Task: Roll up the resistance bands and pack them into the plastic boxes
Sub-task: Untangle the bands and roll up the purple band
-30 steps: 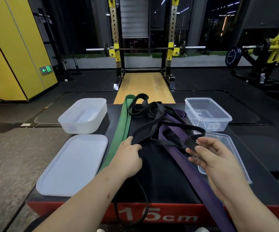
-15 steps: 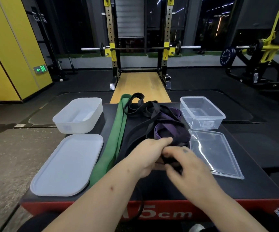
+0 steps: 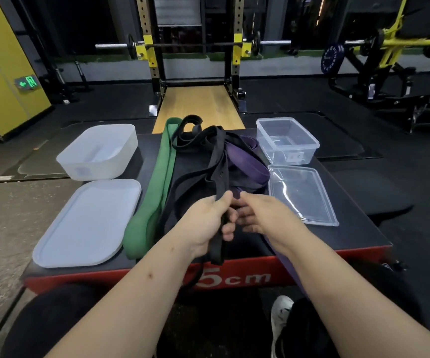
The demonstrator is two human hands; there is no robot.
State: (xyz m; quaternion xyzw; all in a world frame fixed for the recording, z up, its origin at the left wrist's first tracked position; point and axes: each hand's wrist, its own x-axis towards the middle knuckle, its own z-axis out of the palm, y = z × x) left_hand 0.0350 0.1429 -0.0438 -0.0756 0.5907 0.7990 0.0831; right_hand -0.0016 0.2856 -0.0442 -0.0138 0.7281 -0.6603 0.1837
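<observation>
A tangle of black resistance bands [image 3: 203,140] lies on the black platform [image 3: 358,228], with a green band [image 3: 162,177] along its left and a purple band [image 3: 247,164] on its right. My left hand [image 3: 206,223] grips one black band, lifted taut above the pile, its end hanging below my fist. Just to the right, my right hand [image 3: 263,215] has its fingers relaxed and touching near the same band. A frosted white box [image 3: 100,151] stands at the back left, a clear box [image 3: 286,140] at the back right.
A frosted lid [image 3: 87,223] lies in front of the white box and a clear lid [image 3: 301,195] in front of the clear box. The platform's red front edge [image 3: 325,270] is close to my knees. A squat rack [image 3: 193,47] stands beyond.
My left hand has pulled a black band up and toward me out of the pile. My right hand has let go of the band end it pinched and moved beside the left.
</observation>
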